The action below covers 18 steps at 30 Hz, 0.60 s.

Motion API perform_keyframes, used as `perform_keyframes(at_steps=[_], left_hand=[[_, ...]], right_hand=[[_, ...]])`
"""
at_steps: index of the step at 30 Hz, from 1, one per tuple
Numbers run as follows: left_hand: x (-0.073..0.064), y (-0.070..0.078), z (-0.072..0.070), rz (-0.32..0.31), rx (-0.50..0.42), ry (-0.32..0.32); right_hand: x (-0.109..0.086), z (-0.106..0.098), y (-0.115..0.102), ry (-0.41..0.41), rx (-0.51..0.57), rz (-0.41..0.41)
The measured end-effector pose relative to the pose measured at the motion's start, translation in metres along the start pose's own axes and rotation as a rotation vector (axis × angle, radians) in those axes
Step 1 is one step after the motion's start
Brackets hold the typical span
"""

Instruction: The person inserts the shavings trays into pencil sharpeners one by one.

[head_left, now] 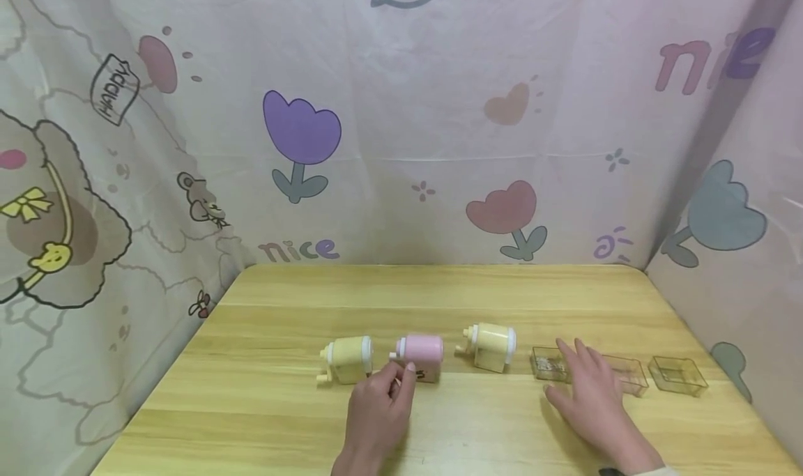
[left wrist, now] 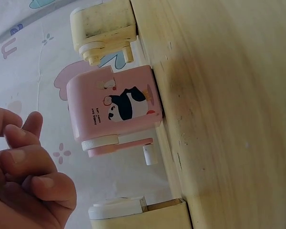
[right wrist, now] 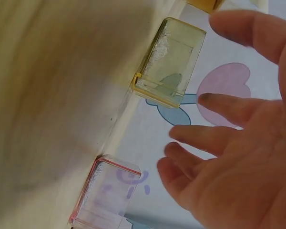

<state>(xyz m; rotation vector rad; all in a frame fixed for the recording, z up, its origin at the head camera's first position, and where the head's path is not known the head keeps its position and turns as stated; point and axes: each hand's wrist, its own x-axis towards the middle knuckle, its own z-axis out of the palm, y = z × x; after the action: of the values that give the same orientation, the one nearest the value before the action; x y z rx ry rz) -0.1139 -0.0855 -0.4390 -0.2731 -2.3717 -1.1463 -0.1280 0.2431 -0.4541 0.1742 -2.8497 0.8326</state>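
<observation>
My left hand (head_left: 380,408), its fingers loosely curled with nothing in them, is in front of a pink crank pencil sharpener (head_left: 424,348). In the left wrist view a gap shows between those fingers and the pink sharpener (left wrist: 115,102), which has a panda print and a white crank knob. Spread fingers and thumb mark my right hand (head_left: 592,396), above the clear shavings trays. Below it are a yellow-tinted tray (right wrist: 174,62) with pale bits inside and a pink-edged tray (right wrist: 112,191); the hand partly covers them in the head view.
Pale yellow sharpeners stand on either side of the pink one, one to the left (head_left: 349,351) and one to the right (head_left: 495,342). Another yellow-tinted tray (head_left: 679,376) sits near the right edge of the wooden table (head_left: 276,420). A printed curtain (head_left: 401,113) hangs behind.
</observation>
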Motion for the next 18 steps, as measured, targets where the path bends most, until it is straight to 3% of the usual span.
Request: perform_keyframes(at_steps=[7,18], left_hand=[[-0.0010,-0.0004,-0.0001,-0.010,0.014,-0.032],[-0.0006,0.0014,-0.0023,-0.029,0.021,-0.057]], right_hand=[[-0.0027,0.0002,0.0014,-0.076,-0.004,0.035],[-0.0037,0.0019,0.0032,-0.063,-0.020,0.025]])
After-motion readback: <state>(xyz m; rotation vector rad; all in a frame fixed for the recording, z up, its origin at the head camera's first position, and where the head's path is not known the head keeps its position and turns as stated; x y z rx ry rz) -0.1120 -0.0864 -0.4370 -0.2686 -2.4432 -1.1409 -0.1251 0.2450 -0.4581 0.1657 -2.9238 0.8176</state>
